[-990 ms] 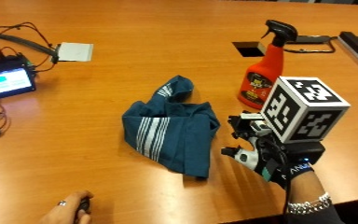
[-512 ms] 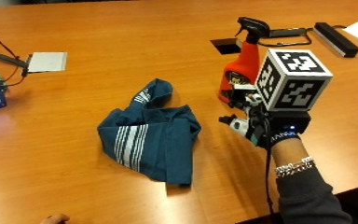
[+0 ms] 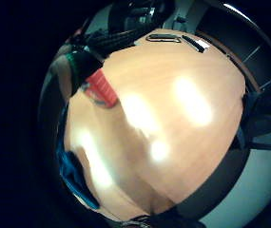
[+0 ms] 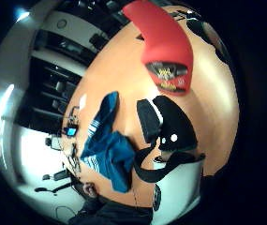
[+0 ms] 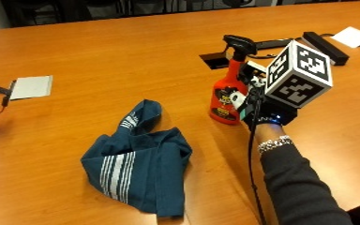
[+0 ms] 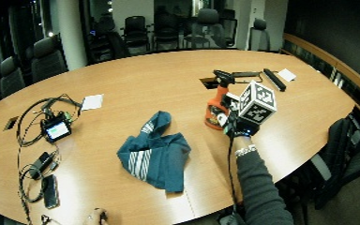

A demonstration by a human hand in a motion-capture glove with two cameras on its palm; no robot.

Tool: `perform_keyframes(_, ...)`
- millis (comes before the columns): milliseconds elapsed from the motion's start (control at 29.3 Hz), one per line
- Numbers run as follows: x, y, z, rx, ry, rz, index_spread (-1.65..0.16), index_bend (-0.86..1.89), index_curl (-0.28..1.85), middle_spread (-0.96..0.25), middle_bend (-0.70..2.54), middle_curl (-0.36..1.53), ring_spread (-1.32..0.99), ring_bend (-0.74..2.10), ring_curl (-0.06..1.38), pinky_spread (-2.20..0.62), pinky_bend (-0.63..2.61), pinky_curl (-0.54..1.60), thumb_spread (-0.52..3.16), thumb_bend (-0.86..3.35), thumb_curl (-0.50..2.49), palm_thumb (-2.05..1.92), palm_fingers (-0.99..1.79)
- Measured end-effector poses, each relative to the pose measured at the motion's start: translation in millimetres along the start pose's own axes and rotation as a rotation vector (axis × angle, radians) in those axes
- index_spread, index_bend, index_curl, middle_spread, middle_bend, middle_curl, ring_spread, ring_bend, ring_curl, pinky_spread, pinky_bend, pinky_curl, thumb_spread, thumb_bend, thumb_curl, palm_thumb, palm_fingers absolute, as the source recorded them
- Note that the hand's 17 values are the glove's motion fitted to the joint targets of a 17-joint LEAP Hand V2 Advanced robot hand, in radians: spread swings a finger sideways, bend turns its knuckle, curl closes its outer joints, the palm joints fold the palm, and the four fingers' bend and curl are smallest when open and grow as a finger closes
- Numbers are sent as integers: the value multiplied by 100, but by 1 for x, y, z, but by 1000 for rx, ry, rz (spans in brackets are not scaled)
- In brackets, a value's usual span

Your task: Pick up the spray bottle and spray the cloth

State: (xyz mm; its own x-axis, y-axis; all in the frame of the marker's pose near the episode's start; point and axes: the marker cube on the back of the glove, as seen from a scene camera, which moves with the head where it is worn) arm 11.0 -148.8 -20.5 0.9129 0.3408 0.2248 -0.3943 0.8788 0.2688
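R hand (image 5: 264, 110) fingers hidden, grip unclear | spray bottle (image 5: 230, 89) label too blurred to read

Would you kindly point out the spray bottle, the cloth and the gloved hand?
spray bottle (image 5: 228, 96): outside view, orange body above the label.
cloth (image 5: 139, 168): outside view, blue fabric beside the white stripes.
gloved right hand (image 5: 262, 112): outside view, glove's back.

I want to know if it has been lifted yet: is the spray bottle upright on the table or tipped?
Upright. The spray bottle stands on its base on the table, trigger head on top.
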Motion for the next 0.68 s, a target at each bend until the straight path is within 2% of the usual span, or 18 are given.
perform_keyframes(410,-15,-31,21,88,-583,200,-29,13,27,-6,20,33,-6,43,32,20,34,32,120,9,31,77,64)
perform_keyframes(581,-5,-31,24,236,-644,269,-29,11,26,-9,32,37,-8,42,32,19,27,31,115,11,35,86,73)
perform_keyframes(683,8,-33,21,351,-624,268,-30,5,23,-14,41,41,-12,54,35,10,27,30,109,10,38,90,97)
